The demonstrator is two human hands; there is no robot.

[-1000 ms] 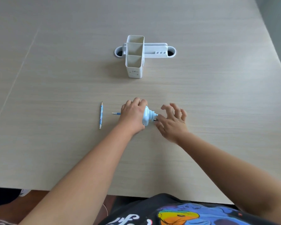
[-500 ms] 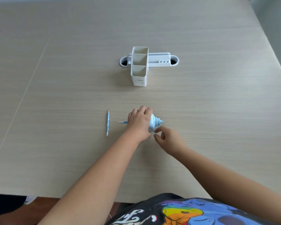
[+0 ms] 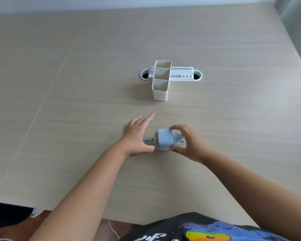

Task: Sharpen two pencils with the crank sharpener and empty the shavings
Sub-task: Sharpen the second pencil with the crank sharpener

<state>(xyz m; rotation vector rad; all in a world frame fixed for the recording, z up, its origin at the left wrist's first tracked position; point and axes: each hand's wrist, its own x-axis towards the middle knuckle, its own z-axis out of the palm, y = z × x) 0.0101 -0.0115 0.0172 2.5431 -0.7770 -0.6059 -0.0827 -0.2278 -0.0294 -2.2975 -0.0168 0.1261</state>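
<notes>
Head view only. Pale blue crank sharpener [image 3: 164, 139] sitting on the light wood bench [image 3: 233, 119], roughly centre, well short of the white desk organizer [image 3: 161, 80] further back. Right hand [image 3: 187, 142] wrapped around the sharpener's crank end, thumb under and fingers over the top, so grasping it. Left hand [image 3: 137, 134] just beside the other end, fingers spread and released, palm down near the bench, thumb close to the sharpener body. Bit of a blue pencil [image 3: 148, 140] poking out of the sharpener toward the left hand, mostly blurred. Can't see the second pencil, probably hidden behind the left hand.
</notes>
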